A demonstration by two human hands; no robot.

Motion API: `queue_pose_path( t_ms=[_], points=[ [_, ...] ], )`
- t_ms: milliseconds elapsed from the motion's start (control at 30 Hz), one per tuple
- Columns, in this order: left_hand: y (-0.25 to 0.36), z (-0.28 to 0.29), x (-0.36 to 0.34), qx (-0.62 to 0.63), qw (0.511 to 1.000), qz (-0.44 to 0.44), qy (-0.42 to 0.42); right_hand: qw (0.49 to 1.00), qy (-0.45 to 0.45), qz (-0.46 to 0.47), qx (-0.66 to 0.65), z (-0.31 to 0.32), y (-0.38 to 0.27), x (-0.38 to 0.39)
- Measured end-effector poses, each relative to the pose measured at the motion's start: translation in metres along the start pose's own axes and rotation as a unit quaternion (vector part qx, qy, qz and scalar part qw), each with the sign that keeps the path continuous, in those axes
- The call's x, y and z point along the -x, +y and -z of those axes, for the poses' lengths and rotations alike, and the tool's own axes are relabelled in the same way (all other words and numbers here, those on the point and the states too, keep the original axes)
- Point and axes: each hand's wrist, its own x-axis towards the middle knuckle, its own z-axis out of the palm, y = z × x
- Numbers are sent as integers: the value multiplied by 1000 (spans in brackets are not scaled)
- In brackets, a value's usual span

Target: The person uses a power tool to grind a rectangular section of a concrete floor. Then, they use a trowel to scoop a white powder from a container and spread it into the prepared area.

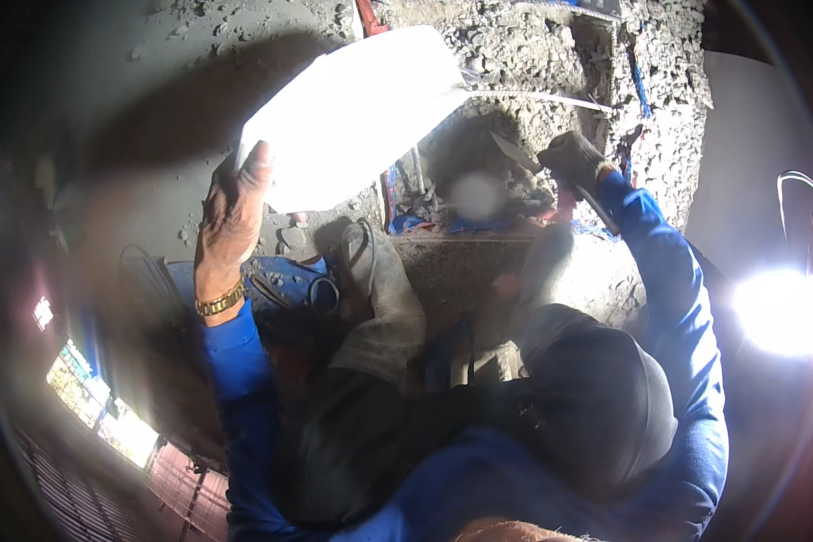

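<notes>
The rough rubble wall fills the upper frame. The white board lies tilted against it at upper centre; the left hand grips its lower-left edge. The right hand, closed, holds a trowel at the wall cavity. A gold bracelet circles the left wrist.

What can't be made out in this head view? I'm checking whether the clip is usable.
- White flat board in the left hand: surface detail lost to overexposure.
- Pointed metal trowel in the right hand: handle hidden by the grip.
- Rubble pit: blurred by a lens spot.
- Right edge: washed out by a bright lamp.
</notes>
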Motion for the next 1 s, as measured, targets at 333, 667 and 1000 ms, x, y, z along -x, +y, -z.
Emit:
queue_pose_path(
  t_ms=[333, 667, 1000],
  points=[
    [7, -35, 4, 171, 911, 289, -240, 986, -24, -121, -116, -51, 10, -40],
    [0, -149, 36, 384, 817, 397, -165, 963, 63, -136, -222, -38, 29, 36],
    [31, -176, 10, 314, 853, 364, -202, 865, 109, -299, -387, -19, -16, 127]
  ],
)
